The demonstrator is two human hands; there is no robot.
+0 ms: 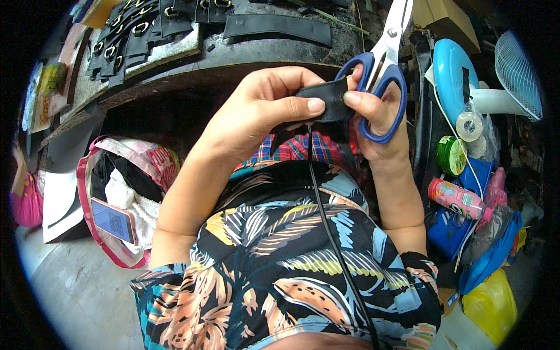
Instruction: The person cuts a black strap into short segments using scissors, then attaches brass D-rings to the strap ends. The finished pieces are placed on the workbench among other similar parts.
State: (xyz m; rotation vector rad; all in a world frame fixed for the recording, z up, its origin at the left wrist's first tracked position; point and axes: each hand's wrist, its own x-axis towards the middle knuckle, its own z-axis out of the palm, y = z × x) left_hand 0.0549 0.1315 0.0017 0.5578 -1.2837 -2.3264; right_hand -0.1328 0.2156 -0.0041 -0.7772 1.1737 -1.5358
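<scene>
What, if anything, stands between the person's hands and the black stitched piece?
Nothing visible: the left hand and right hand both touch the black stitched piece directly. The blue-handled scissors, also in the right hand, point their blades away from the person and do not separate thumb from piece.

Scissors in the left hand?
No, the blue-handled scissors are in the right hand, while the left hand pinches the black stitched piece.
</scene>
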